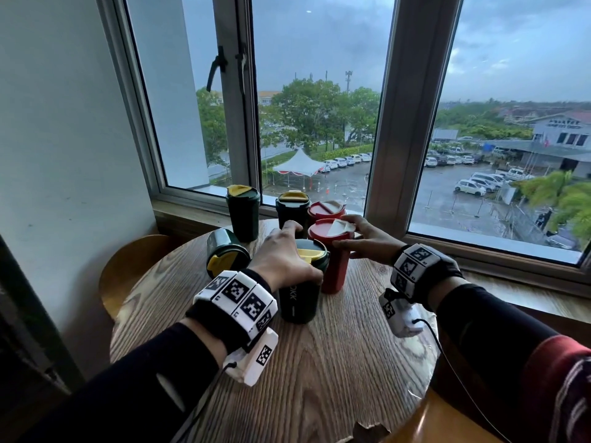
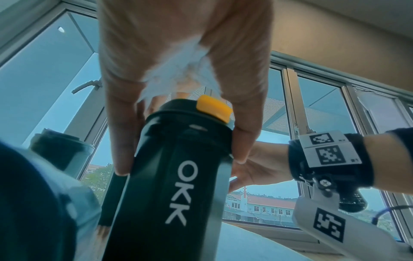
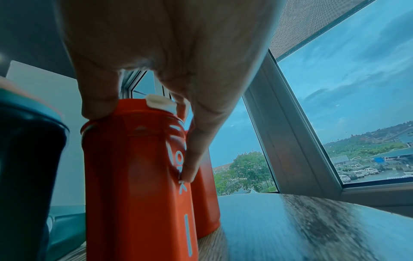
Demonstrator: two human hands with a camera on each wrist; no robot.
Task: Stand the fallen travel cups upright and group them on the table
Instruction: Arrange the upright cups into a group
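Note:
Several travel cups stand on a round wooden table (image 1: 319, 362). My left hand (image 1: 281, 257) grips the lid of an upright dark green cup with a yellow tab (image 1: 302, 302), (image 2: 170, 176) from above. My right hand (image 1: 361, 239) grips the top of an upright red cup with a white tab (image 1: 334, 266), (image 3: 138, 176) right beside it. A second red cup (image 1: 326, 208), (image 3: 206, 194) and a green cup (image 1: 291, 207) stand just behind. Another green cup (image 1: 243, 212) stands at the far left. One green cup (image 1: 224, 251) lies on its side left of my left hand.
The table sits in a window corner; the sill (image 1: 511, 282) runs close behind and to the right. A wooden chair (image 1: 128, 266) is tucked at the left edge. Bare tabletop stretches toward me and to the right of the red cups.

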